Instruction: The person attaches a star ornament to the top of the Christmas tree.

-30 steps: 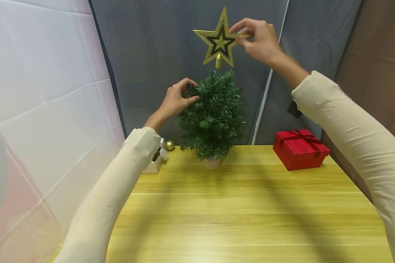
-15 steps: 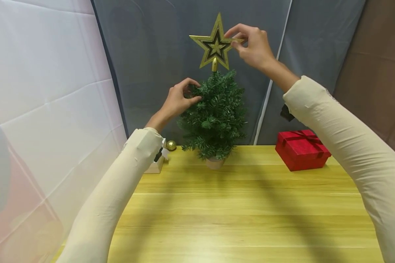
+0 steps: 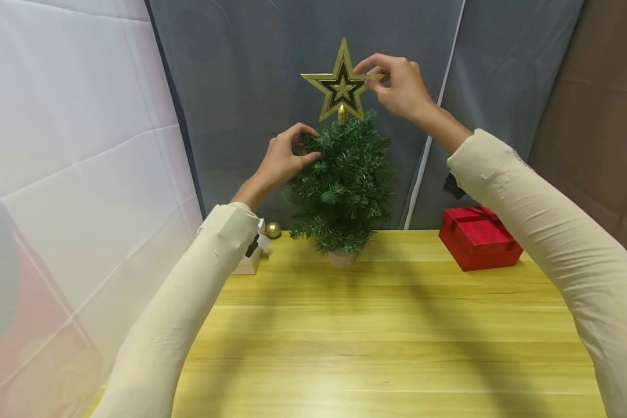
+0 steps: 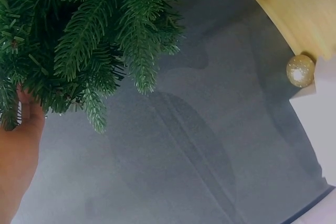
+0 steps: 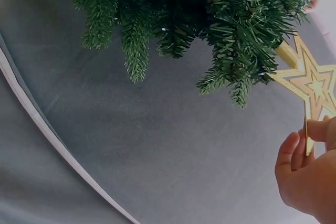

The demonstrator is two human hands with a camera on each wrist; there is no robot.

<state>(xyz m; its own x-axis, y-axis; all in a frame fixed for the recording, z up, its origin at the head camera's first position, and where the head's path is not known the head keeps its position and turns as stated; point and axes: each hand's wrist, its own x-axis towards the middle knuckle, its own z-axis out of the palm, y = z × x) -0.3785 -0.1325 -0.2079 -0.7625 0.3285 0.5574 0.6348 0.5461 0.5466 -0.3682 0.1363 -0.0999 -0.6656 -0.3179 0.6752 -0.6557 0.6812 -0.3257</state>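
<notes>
A small green artificial Christmas tree (image 3: 345, 180) stands upright in a pale pot (image 3: 342, 259) at the back of the table. My left hand (image 3: 283, 155) grips its upper left branches between thumb and fingers; in the left wrist view the fingertips vanish among the needles. Between thumb and fingers of my right hand (image 3: 404, 87) is the right point of a gold star tree topper (image 3: 342, 88). The star is upright above the treetop, and the lower end of its gold tube (image 5: 289, 55) meets the top needles. Whether a twig sits inside the tube is hidden.
A red gift box (image 3: 480, 241) with a dark ribbon sits at the back right of the wooden table (image 3: 345, 348). Behind my left sleeve are a gold bauble (image 3: 273, 230) and a partly hidden white box (image 3: 248, 265). Grey cloth (image 3: 251, 69) hangs behind the tree.
My right hand has brought the star down and slightly left, from above the tree until its tube meets the top needles. My left hand has stayed at the branches.
</notes>
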